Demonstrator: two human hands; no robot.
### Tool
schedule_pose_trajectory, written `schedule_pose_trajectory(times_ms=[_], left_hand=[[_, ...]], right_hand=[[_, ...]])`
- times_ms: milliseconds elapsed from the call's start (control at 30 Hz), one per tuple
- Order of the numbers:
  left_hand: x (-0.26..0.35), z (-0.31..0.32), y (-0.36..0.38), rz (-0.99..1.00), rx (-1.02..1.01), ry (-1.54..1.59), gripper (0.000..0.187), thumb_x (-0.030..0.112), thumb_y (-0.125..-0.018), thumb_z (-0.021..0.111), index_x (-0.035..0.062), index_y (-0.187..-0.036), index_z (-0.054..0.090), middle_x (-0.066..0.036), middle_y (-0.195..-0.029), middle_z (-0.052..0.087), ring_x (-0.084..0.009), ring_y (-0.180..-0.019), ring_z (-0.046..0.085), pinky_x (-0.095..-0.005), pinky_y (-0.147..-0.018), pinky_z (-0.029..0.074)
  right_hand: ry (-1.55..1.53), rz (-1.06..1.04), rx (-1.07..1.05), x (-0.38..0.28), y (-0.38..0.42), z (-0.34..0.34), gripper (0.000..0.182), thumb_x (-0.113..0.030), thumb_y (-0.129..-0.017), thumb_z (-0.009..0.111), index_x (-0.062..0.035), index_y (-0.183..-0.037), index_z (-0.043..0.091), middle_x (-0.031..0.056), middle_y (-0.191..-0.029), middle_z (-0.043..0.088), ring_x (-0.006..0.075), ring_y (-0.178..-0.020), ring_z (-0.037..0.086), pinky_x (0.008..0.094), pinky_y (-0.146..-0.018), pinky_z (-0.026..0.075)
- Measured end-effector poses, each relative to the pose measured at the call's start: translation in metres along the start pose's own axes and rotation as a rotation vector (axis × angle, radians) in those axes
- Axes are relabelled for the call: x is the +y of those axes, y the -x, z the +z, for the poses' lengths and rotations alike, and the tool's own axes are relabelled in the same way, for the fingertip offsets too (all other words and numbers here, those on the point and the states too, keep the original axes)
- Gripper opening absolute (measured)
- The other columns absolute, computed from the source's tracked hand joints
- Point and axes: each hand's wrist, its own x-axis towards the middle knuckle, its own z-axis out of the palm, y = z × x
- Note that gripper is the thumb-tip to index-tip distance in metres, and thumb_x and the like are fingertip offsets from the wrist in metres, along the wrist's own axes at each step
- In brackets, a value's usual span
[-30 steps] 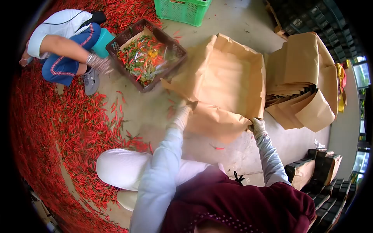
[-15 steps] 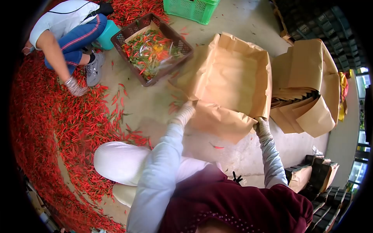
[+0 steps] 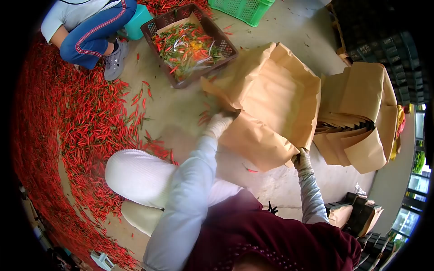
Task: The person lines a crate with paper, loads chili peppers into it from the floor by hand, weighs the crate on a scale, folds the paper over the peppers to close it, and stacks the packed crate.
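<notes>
A crate lined with brown paper [image 3: 275,90] is in front of me, its inside showing no contents, its paper folded over the rim. Gloved, my left hand [image 3: 219,125] is closed on its near left corner, where a paper flap sticks out to the left. At the near right corner my right hand [image 3: 302,161], gloved too, grips the rim, its fingertips partly under the paper. Left of the lined crate stands a brown plastic crate [image 3: 181,85] with red and green chillies and clear plastic inside.
Red chillies [image 3: 86,135] cover the floor at left, where a person [image 3: 86,36] sits. Stacked paper-lined crates [image 3: 357,99] stand at right, dark crates [image 3: 384,63] behind. A green crate [image 3: 244,11] is at the top, paper-lined boxes [image 3: 340,214] at lower right.
The lined crate has tilted, and its left paper flap has opened outward. My hands remain at its near corners. The other person's gloved hand has moved out of clear view.
</notes>
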Motion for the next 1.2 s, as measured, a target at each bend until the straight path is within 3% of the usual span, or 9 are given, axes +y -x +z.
schedule_pose_trajectory(times_ms=[133,333,600,667,833,1033,1100,1167,1200], left_hand=[[-0.003,0.011,0.000,-0.009,0.061,0.202,0.035,0.024,-0.087,0.067,-0.0017,-0.110,0.061,-0.007,-0.098,0.065,-0.0166,-0.090,0.056,-0.0287,-0.085,0.045],[-0.021,0.010,-0.025,0.126,0.234,0.095,0.031,0.023,-0.085,0.069,-0.0025,-0.102,0.063,-0.007,-0.092,0.065,-0.0173,-0.085,0.056,-0.0285,-0.082,0.046],[-0.034,0.002,-0.031,-0.017,0.329,-0.595,0.036,0.031,-0.085,0.062,0.0027,-0.108,0.061,-0.014,-0.099,0.066,-0.0318,-0.094,0.058,-0.0371,-0.087,0.045],[-0.019,0.004,-0.009,-0.030,0.365,-0.681,0.039,0.035,-0.084,0.061,0.0037,-0.108,0.061,-0.017,-0.101,0.067,-0.0362,-0.097,0.059,-0.0398,-0.089,0.045],[0.003,-0.001,0.001,-0.047,0.430,-0.693,0.037,0.033,-0.089,0.056,0.0020,-0.109,0.061,-0.021,-0.112,0.064,-0.0352,-0.104,0.060,-0.0397,-0.088,0.047],[-0.067,-0.006,-0.062,0.061,0.326,-0.512,0.033,0.026,-0.085,0.062,0.0016,-0.107,0.064,-0.012,-0.102,0.068,-0.0280,-0.097,0.064,-0.0346,-0.082,0.047],[-0.047,0.000,-0.041,0.100,0.355,-0.367,0.030,0.021,-0.079,0.057,-0.0007,-0.100,0.065,-0.025,-0.097,0.066,-0.0406,-0.098,0.062,-0.0430,-0.084,0.047],[-0.056,-0.001,-0.054,0.105,0.308,-0.467,0.033,0.021,-0.079,0.059,-0.0025,-0.102,0.063,-0.028,-0.098,0.065,-0.0415,-0.100,0.061,-0.0420,-0.085,0.047],[-0.060,0.000,-0.060,0.107,0.310,-0.514,0.033,0.020,-0.079,0.060,-0.0035,-0.102,0.063,-0.027,-0.097,0.066,-0.0400,-0.098,0.062,-0.0422,-0.084,0.048]], right_hand=[[-0.050,0.052,0.017,0.006,0.009,-0.001,0.011,-0.017,-0.089,0.060,-0.0108,-0.098,0.060,0.0017,-0.066,0.060,0.0123,-0.040,0.051,0.0213,-0.034,0.042],[-0.026,0.017,-0.017,-0.006,0.011,0.006,0.010,-0.020,-0.088,0.059,-0.0097,-0.090,0.060,0.0027,-0.063,0.059,0.0143,-0.043,0.053,0.0238,-0.036,0.042],[0.211,-0.106,0.086,-0.011,0.009,0.011,0.008,-0.015,-0.088,0.056,-0.0084,-0.085,0.059,0.0039,-0.062,0.058,0.0150,-0.044,0.052,0.0256,-0.037,0.042],[0.228,-0.052,0.118,0.005,0.011,0.012,0.017,-0.011,-0.087,0.054,-0.0076,-0.102,0.061,0.0050,-0.064,0.058,0.0155,-0.045,0.053,0.0272,-0.037,0.040],[0.161,-0.026,0.124,0.071,-0.019,-0.012,0.030,-0.010,-0.086,0.056,-0.0150,-0.115,0.056,0.0036,-0.069,0.059,0.0148,-0.050,0.055,0.0282,-0.039,0.047],[0.210,-0.098,0.169,0.086,-0.036,-0.016,0.016,-0.006,-0.081,0.061,-0.0084,-0.097,0.061,0.0055,-0.072,0.061,0.0172,-0.052,0.057,0.0302,-0.042,0.050],[0.321,-0.090,0.264,0.089,-0.051,-0.022,0.010,-0.010,-0.081,0.064,-0.0065,-0.090,0.061,0.0064,-0.071,0.061,0.0191,-0.051,0.057,0.0316,-0.042,0.049],[0.305,-0.136,0.251,0.108,-0.083,-0.033,0.015,-0.022,-0.088,0.061,-0.0094,-0.096,0.059,0.0062,-0.066,0.058,0.0167,-0.044,0.051,0.0293,-0.037,0.039],[0.210,0.111,0.345,0.100,-0.075,-0.024,0.019,-0.025,-0.094,0.053,-0.0095,-0.102,0.059,0.0085,-0.075,0.062,0.0204,-0.056,0.057,0.0334,-0.054,0.050]])
